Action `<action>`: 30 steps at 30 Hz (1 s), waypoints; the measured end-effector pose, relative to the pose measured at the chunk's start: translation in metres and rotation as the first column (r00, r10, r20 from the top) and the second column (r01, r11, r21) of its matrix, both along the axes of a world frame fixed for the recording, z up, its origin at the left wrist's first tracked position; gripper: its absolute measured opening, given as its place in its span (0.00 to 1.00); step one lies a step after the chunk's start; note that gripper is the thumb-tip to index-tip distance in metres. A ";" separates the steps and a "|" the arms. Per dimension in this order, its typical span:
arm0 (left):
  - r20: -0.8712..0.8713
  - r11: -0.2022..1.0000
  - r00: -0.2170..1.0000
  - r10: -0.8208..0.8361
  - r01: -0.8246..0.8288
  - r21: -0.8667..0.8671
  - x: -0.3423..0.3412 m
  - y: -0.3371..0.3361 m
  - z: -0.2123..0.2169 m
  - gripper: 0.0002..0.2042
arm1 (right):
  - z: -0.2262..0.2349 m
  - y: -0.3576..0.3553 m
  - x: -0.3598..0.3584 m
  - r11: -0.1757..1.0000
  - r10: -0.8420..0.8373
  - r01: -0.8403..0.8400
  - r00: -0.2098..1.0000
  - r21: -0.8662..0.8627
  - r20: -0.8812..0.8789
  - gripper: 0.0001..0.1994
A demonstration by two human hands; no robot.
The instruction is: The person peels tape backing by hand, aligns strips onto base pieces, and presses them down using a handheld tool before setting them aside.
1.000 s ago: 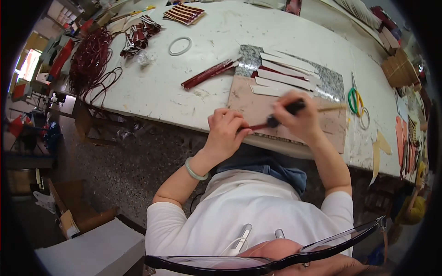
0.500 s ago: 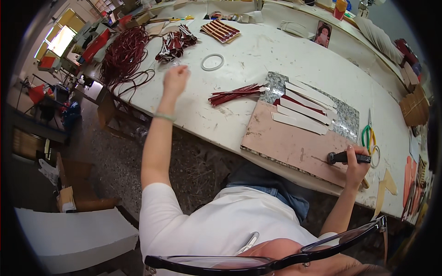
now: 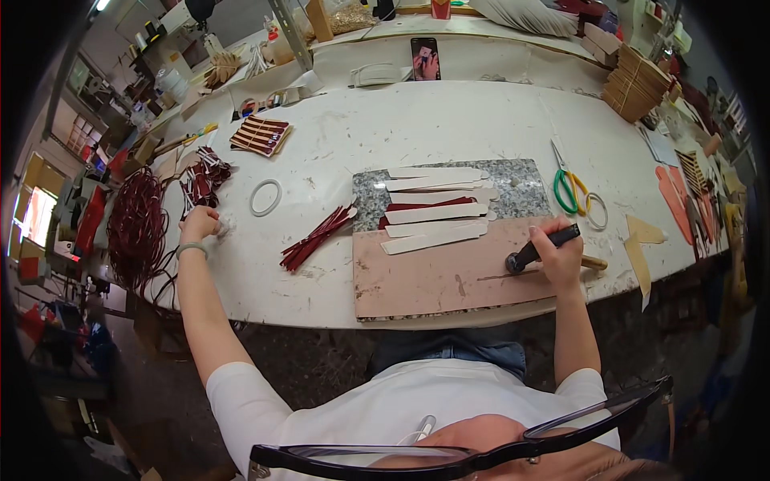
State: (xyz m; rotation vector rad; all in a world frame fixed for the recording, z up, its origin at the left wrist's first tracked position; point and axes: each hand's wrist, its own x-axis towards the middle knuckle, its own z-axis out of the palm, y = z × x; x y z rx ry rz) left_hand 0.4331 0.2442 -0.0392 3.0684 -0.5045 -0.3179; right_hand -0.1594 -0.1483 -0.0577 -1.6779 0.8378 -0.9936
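My left hand (image 3: 199, 225) is at the left of the table, fingers curled together beside a small clear, shiny thing (image 3: 227, 225). Whatever the fingertips may pinch is too small to make out. Just beyond it lies a bundle of dark red strips with white ends (image 3: 207, 178). My right hand (image 3: 559, 254) is closed round a short black tool with a rounded head (image 3: 529, 255), tilted over a pinkish-brown mat (image 3: 417, 280). That mat covers the near part of a speckled grey stone slab (image 3: 525, 180). Cream strips (image 3: 437, 212) and dark red strips lie across the slab and mat.
Loose dark red strips (image 3: 317, 236) lie left of the slab, with a pale ring (image 3: 265, 197) beyond. A tangle of dark red cord (image 3: 136, 228) lies at far left. Scissors (image 3: 568, 184) and a wooden handle (image 3: 593, 262) are at right. A phone (image 3: 425, 59) leans at the back.
My view has turned, so the table sits squarer and further left in it. My left hand has come down beside the small clear thing; my right still grips the black tool.
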 end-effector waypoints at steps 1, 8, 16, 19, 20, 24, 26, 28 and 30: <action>0.001 1.000 1.000 0.014 -0.014 0.001 -0.002 -0.002 0.001 0.09 | 0.002 0.000 0.000 1.000 -0.004 0.005 1.000 0.018 -0.013 0.09; -0.045 1.000 0.999 0.015 -0.016 -0.019 0.020 0.017 -0.002 0.05 | 0.006 0.001 0.004 0.999 0.003 -0.001 0.999 0.039 -0.038 0.09; -0.041 0.999 0.999 0.023 -0.024 -0.033 0.022 0.017 -0.009 0.12 | 0.003 0.003 0.005 0.999 -0.028 0.028 0.999 -0.016 -0.020 0.10; 0.060 0.993 0.998 0.025 -0.018 -0.113 0.009 0.001 -0.011 0.10 | 0.000 0.002 0.004 0.998 -0.044 0.044 0.999 -0.038 -0.018 0.10; 0.079 0.995 0.996 0.028 -0.020 -0.102 0.004 -0.008 -0.010 0.10 | -0.001 0.002 0.003 0.998 -0.052 0.051 0.998 -0.039 -0.018 0.10; 0.109 0.964 0.993 0.052 -0.021 -0.266 0.010 0.010 -0.013 0.07 | -0.002 0.001 0.004 0.999 -0.036 0.035 0.999 -0.027 -0.023 0.10; 0.025 0.946 0.998 0.052 -0.041 -0.321 0.016 0.020 -0.007 0.08 | -0.004 0.002 0.004 0.999 -0.034 0.034 0.999 -0.020 -0.001 0.10; -0.063 0.926 0.997 0.042 -0.063 -0.373 0.014 0.021 0.002 0.10 | -0.003 0.002 0.004 0.999 -0.035 0.035 0.999 -0.038 -0.006 0.10; 0.122 0.929 0.992 0.016 0.031 -0.369 0.008 0.024 0.016 0.11 | -0.002 0.004 0.004 0.998 -0.032 0.032 0.999 -0.056 -0.010 0.10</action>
